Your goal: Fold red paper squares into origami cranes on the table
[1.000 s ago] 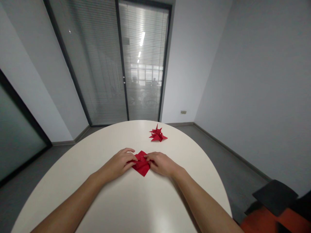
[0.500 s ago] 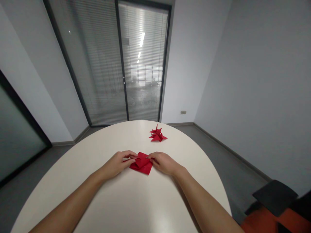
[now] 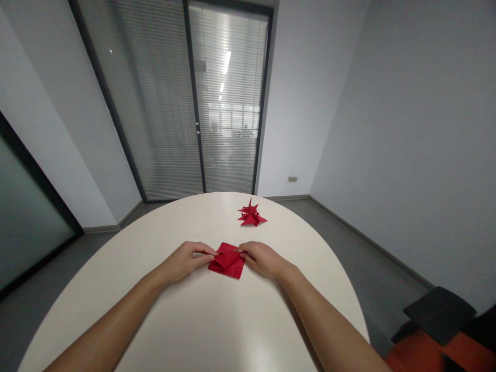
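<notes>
A red sheet of origami paper (image 3: 229, 263), partly folded, lies on the white table in front of me, with a flap across its middle. My left hand (image 3: 192, 260) pinches its left side between thumb and fingers. At the right side, my right hand (image 3: 260, 257) grips the paper's edge near the upper corner. Exact fingertip contact is small and hard to make out. Beyond the hands sits a small cluster of folded red paper pieces (image 3: 251, 214) with pointed tips.
The round white table (image 3: 194, 320) fills the foreground. A chair with black and orange parts (image 3: 437, 315) stands at the lower right. Behind the table are a glass partition with blinds (image 3: 232, 155) and a wall with a socket (image 3: 292, 179).
The red paper has shifted very slightly to the right. My left thumb and fingers have drawn back a little toward its left edge. The folded cluster has stayed in place.
</notes>
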A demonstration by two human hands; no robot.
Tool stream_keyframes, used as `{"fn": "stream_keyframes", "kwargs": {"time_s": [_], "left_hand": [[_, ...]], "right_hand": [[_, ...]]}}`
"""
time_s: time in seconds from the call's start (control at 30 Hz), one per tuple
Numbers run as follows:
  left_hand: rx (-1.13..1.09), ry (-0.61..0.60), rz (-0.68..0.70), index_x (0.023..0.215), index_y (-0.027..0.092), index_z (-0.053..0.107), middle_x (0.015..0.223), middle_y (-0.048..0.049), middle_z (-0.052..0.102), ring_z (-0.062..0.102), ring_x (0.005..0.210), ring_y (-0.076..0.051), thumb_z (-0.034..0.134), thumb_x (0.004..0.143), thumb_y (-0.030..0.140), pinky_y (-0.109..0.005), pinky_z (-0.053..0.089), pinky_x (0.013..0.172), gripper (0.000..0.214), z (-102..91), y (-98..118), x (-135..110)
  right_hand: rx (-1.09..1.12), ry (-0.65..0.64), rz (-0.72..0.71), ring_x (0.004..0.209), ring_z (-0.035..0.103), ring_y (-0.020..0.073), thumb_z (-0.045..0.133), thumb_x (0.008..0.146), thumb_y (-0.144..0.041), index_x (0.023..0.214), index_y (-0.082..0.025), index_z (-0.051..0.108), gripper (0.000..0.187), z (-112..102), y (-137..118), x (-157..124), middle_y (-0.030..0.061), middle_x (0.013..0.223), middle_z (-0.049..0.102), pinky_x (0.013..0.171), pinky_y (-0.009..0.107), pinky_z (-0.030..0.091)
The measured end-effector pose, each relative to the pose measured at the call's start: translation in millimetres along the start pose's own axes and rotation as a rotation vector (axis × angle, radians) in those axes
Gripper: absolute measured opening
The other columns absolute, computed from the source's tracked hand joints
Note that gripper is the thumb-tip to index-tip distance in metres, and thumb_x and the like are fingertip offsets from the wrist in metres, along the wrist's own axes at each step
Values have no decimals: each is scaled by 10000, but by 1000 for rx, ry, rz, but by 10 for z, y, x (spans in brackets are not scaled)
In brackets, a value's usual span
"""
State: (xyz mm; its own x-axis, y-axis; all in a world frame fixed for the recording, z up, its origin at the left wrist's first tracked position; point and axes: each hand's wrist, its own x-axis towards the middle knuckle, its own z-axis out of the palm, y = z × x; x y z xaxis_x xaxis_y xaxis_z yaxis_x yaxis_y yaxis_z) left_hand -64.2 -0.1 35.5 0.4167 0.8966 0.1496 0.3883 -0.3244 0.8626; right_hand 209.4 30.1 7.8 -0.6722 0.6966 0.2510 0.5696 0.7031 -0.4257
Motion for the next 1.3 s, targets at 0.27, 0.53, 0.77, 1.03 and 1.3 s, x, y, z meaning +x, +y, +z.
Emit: {"fn": "stream_keyframes", "kwargs": {"time_s": [0.27, 0.53, 0.77, 1.03, 1.3], "left_hand": [[-45, 26, -75, 975, 172, 718, 997, -81, 748, 670, 933, -234, 684, 802, 366, -347, 496, 871, 263, 29, -44, 54], [-87, -4, -109, 986, 158, 716, 986, -89, 750, 669, 916, -236, 652, 818, 404, -340, 489, 842, 305, 18, -92, 61], [16, 38, -114, 1017, 165, 719, 994, -101, 747, 664, 886, -242, 648, 823, 468, -354, 498, 818, 367, -5, -96, 71], [-29, 21, -62, 941, 189, 736, 955, -70, 756, 666, 906, -237, 661, 822, 438, -344, 498, 848, 287, -95, -205, 63], [-39, 113, -58, 956, 193, 718, 946, -69, 738, 653, 862, -218, 685, 821, 466, -314, 477, 782, 306, -101, -295, 78]], "right_hand": [[-2, 7, -19, 868, 616, 180, 478, 938, -157, 1003, -194, 672, 208, -62, 0, -19, 64, 966, 707, 783, 265, 436], [-29, -5, -4, 867, 606, 181, 473, 930, -149, 1043, -189, 661, 224, -89, -8, -27, 69, 984, 697, 777, 270, 425], [-5, -26, 56, 857, 604, 183, 454, 953, -201, 1009, -179, 666, 221, -100, -32, -23, 72, 972, 698, 761, 271, 414], [-10, -38, 112, 779, 570, 171, 457, 949, -209, 924, -164, 654, 204, -152, -85, -23, 70, 900, 676, 704, 262, 379], [-27, -34, 110, 750, 565, 157, 468, 930, -187, 868, -172, 638, 181, -167, -38, -37, 55, 873, 674, 682, 252, 368]]}}
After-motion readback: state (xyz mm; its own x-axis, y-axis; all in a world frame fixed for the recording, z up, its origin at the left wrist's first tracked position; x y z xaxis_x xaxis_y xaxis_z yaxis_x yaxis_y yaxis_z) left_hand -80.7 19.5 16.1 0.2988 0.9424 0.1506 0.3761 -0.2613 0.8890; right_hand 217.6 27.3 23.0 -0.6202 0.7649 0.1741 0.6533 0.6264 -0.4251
